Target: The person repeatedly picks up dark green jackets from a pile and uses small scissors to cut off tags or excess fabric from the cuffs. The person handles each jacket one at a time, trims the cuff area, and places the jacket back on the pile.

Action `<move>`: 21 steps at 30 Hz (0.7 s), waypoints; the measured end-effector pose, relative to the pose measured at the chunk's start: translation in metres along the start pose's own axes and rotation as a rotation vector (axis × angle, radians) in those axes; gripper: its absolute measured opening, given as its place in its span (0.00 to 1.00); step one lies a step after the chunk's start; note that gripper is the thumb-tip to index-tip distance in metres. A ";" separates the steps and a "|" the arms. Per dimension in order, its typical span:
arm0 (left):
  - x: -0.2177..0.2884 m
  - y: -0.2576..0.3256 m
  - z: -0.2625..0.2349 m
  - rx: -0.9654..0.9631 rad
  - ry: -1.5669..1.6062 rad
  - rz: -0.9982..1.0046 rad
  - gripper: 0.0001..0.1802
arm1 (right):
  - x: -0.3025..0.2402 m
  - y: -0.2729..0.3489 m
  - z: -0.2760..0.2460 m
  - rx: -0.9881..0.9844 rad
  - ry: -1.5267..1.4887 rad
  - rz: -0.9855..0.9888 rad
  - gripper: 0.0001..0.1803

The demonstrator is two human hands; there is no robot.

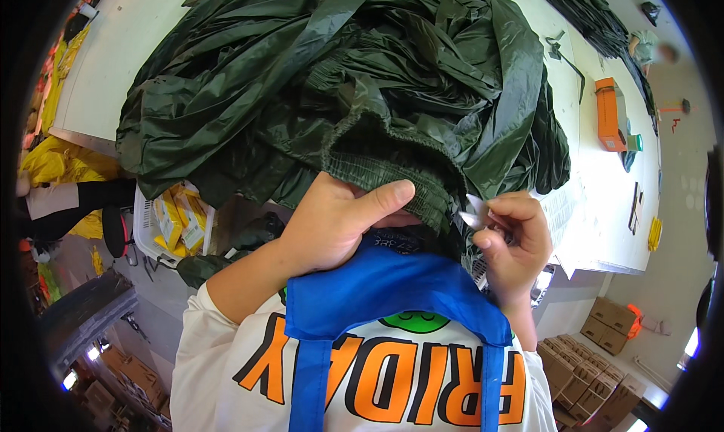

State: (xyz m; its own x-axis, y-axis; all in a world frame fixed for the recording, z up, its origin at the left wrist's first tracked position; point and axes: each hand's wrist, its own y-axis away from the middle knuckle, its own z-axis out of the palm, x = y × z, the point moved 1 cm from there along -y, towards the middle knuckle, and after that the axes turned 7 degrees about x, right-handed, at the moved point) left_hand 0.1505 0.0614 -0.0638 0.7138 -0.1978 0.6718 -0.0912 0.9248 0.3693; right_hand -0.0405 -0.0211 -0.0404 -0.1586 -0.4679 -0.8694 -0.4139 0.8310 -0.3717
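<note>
A large heap of shiny dark green fabric spreads over the white table before me. My left hand grips a gathered elastic edge of it, thumb on top and fingers underneath. That edge forms an open loop facing me. Just right of it, my right hand is closed around small thread snips, whose pale pointed blades stick out toward the elastic edge. The blades are apart from each other. Whether they touch the fabric or a thread I cannot tell.
The white table has an orange box and a yellow bundle at its right. More dark fabric lies far right. A white basket of yellow packets stands left, near another person's dark sleeve. Cardboard boxes are stacked lower right.
</note>
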 end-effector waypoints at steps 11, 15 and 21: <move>0.002 0.001 0.000 0.054 -0.129 0.052 0.15 | -0.027 -0.018 0.004 -0.252 0.286 -0.164 0.17; -0.001 0.001 0.003 0.047 -0.095 0.079 0.13 | -0.028 -0.023 0.002 -0.282 0.262 -0.138 0.16; 0.000 0.001 0.001 0.050 -0.103 0.068 0.13 | -0.024 -0.023 0.004 -0.284 0.239 -0.176 0.15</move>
State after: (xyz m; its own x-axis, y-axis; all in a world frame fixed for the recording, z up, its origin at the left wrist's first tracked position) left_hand 0.1498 0.0619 -0.0629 0.6303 -0.1700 0.7575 -0.1731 0.9204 0.3506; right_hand -0.0238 -0.0281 -0.0121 -0.2532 -0.6801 -0.6880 -0.6790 0.6315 -0.3743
